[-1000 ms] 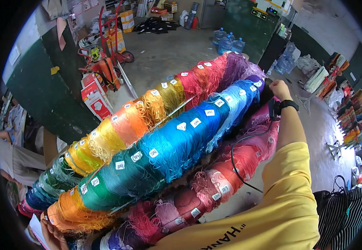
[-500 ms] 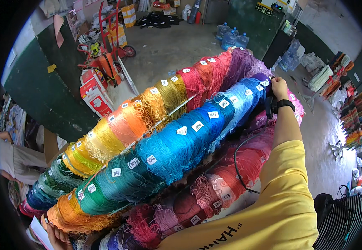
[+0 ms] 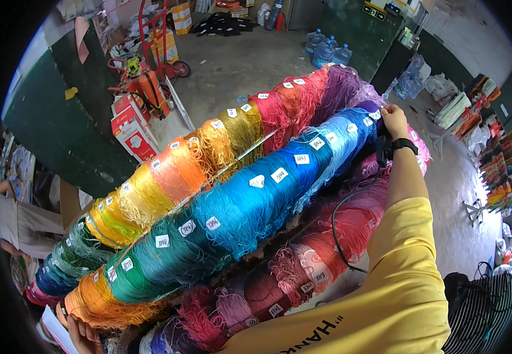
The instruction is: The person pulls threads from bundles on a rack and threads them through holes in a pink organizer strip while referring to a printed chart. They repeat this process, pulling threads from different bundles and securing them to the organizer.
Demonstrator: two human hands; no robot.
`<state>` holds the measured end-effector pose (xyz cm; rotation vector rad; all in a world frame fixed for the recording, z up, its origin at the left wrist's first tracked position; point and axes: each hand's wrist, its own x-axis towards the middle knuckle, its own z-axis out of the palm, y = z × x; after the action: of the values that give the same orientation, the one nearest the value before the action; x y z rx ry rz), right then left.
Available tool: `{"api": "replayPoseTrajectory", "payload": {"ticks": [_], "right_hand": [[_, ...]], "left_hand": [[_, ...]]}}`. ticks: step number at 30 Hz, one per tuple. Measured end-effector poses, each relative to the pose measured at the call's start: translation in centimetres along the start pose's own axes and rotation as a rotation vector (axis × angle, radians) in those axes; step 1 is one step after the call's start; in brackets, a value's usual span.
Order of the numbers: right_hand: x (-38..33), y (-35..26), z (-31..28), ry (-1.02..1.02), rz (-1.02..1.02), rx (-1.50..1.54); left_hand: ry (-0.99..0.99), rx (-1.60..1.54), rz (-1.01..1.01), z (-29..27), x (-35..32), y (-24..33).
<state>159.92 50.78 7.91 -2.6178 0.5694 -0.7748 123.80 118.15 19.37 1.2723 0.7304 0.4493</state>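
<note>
My right hand [image 3: 394, 122], a dark watch on its wrist, reaches to the far end of the middle thread rack. Its fingers are pinched at a small white label [image 3: 375, 115] on dark purple thread. The rack's thread bundles [image 3: 244, 194] run from orange through green and blue to purple, with several handwritten white labels on them. At the lower left, my left hand [image 3: 84, 335] is curled beside the orange thread [image 3: 111, 301]. It appears to grip a white paper sheet [image 3: 57, 329]; the lower fingers are partly hidden.
Yellow-to-purple thread [image 3: 179, 171] lies on the far rack, red and pink thread [image 3: 279, 277] on the near one. A black cable [image 3: 335, 236] hangs over the near rack. Behind stand a red hand truck [image 3: 154, 41], boxes [image 3: 133, 135] and water bottles [image 3: 325, 53]. Another person [image 3: 26, 224] is at far left.
My right fingers have shifted slightly toward the white label at the purple thread. The racks appear a little higher and further left in view. My left hand stays by the orange thread.
</note>
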Motion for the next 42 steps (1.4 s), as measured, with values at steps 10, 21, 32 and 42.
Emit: {"api": "replayPoseTrajectory", "payload": {"ticks": [10, 21, 32, 42], "right_hand": [[0.4, -1.5, -3.1, 0.082, 0.321, 0.676], [-29.7, -29.8, -11.6, -1.128, -0.784, 0.920], [-62.8, -53.7, -20.8, -1.321, -1.709, 1.418], [-62.5, -60.3, -22.1, -1.310, -0.664, 1.827]], "left_hand": [[-0.136, -0.092, 0.004, -1.6, 0.0, 0.1], [-0.689, -0.388, 0.373, -13.7, -2.9, 2.7], [-0.384, -0.699, 0.709, -45.6, -16.2, 8.8], [0.359, -0.370, 1.047, -77.4, -20.5, 7.9]]}}
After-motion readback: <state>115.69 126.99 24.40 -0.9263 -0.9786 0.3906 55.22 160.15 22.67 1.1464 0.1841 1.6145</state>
